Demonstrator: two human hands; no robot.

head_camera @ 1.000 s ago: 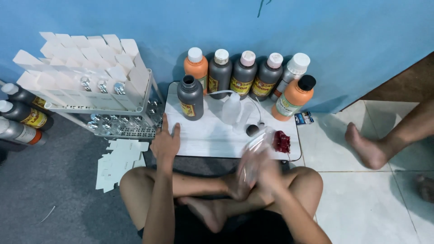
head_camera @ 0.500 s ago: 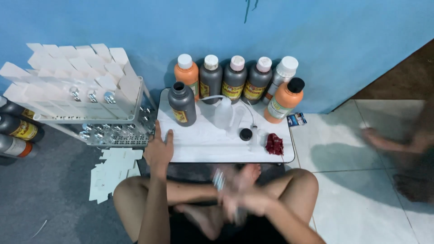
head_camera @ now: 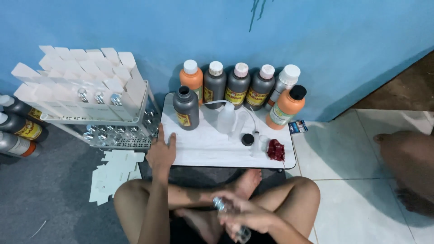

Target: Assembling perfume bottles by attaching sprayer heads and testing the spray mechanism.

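Far left: three dark bottles [head_camera: 20, 129] lie on their sides on the grey floor, caps toward the wall. Next to them a wire rack [head_camera: 135, 131] holds rows of white cartons [head_camera: 81, 72] on top and small silver-capped vials [head_camera: 97, 96] below. Flat white card pieces [head_camera: 113, 174] lie scattered on the floor in front of the rack.

Left hand [head_camera: 161, 151] rests palm-down on the left edge of the white board [head_camera: 212, 151], fingers spread, holding nothing. An uncapped dark grey bottle [head_camera: 186, 107] stands on the board just beyond that hand.

Centre: a row of bottles against the blue wall: orange bottle [head_camera: 191, 80], three dark bottles with pale caps [head_camera: 238, 84], then a grey one with a white cap [head_camera: 284, 85]. On the board: a clear squeeze bottle [head_camera: 226, 118] with thin tubing, a black cap [head_camera: 247, 139], a red crumpled object [head_camera: 275, 149]. An orange bottle with a black cap [head_camera: 285, 106] stands at the board's right rear corner.

Right hand [head_camera: 246, 216] is low over the crossed legs, closed around a small clear vial [head_camera: 221, 204]; the vial's silver end sticks out left of the fingers. Another clear piece shows under the hand, blurred, can't tell what it is.

Far right: another person's bare foot [head_camera: 407, 158] on the white tile floor.
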